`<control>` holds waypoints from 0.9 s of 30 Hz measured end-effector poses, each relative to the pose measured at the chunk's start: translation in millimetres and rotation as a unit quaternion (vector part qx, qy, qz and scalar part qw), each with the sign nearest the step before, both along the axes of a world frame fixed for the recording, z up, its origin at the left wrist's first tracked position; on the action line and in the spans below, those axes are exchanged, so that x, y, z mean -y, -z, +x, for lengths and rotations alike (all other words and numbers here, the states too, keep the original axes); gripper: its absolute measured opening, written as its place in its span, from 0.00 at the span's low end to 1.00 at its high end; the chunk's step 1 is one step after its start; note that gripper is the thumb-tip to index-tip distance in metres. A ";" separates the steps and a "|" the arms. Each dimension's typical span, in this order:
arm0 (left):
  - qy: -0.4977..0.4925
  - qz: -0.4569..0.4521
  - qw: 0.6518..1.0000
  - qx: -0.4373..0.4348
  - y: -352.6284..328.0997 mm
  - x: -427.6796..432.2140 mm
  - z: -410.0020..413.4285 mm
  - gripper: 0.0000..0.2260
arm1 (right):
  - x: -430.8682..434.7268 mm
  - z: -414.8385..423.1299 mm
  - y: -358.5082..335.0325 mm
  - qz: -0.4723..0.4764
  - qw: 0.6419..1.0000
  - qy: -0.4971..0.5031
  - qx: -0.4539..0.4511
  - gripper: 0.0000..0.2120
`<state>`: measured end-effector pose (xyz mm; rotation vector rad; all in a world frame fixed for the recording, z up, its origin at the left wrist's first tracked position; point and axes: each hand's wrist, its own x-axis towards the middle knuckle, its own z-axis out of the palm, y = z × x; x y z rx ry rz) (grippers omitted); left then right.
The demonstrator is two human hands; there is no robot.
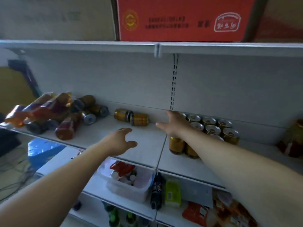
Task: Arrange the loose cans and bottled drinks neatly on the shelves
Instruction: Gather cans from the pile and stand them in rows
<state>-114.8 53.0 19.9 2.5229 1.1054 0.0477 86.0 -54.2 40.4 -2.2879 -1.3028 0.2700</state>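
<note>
Two gold cans (131, 117) lie on their sides near the back of the white shelf (144, 149). At the left end sits a loose heap of amber bottled drinks (45, 110) and tipped cans (89, 117). Right of the shelf's seam, several gold cans (213, 128) stand upright in rows. My left hand (120, 140) hovers open over the bare shelf, in front of the two lying cans. Spread open and holding nothing, my right hand (173, 123) is at the left edge of the standing cans; my right forearm hides some of them.
A red carton (180, 18) and brown boxes rest on the shelf above. Another bottle (293, 141) stands at the far right. Below are a clear tub of small packs (129, 181), a dark bottle, a green pack and snack bags. Cables and a blue object lie at left.
</note>
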 end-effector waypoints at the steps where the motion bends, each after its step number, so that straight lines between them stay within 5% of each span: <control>1: -0.010 0.001 1.000 0.000 -1.3 -10.0 -16.7 0.31 | -13.2 -14.1 2.2 -0.003 1.000 0.001 -0.011 0.39; 11: -0.090 -0.139 0.981 0.101 13.3 -96.9 -67.5 0.30 | -102.1 -70.1 35.6 -0.030 0.987 0.078 -0.136 0.37; 27: 0.066 0.043 0.997 -0.006 51.5 -236.2 42.4 0.36 | -212.7 7.2 96.2 -0.147 0.983 0.023 0.107 0.41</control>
